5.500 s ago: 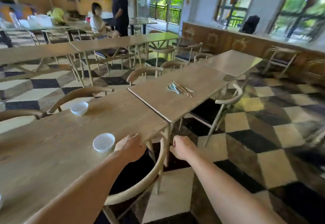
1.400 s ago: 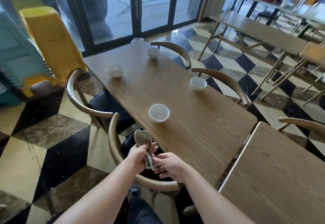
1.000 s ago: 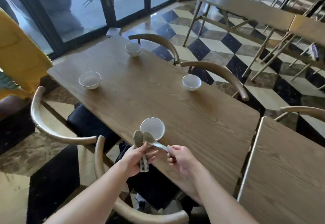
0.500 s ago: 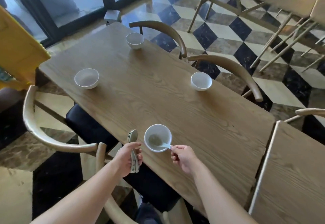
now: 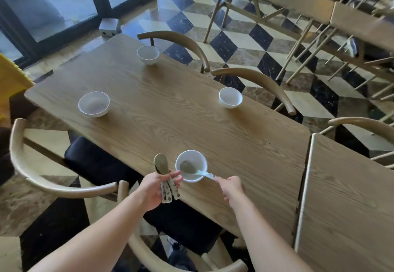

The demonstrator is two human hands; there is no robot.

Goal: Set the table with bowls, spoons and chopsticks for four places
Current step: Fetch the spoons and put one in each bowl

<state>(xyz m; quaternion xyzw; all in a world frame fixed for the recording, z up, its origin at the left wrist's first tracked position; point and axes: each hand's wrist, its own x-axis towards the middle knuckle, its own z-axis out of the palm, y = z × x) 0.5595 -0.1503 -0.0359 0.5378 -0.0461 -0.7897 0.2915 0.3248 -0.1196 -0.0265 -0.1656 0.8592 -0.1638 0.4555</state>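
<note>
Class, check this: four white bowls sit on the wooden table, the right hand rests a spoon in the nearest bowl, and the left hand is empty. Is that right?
Not quite. The head view shows the left hand holding a bunch of spoons, not empty. The rest stands: four bowls on the wooden table, and the right hand at the spoon in the nearest bowl.

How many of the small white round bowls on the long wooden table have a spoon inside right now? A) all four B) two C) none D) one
D: only the small white round bowl nearest the person holds a pale ceramic spoon, with the right hand at its handle; the other three bowls look empty, and the left hand holds the remaining spoons.
</note>
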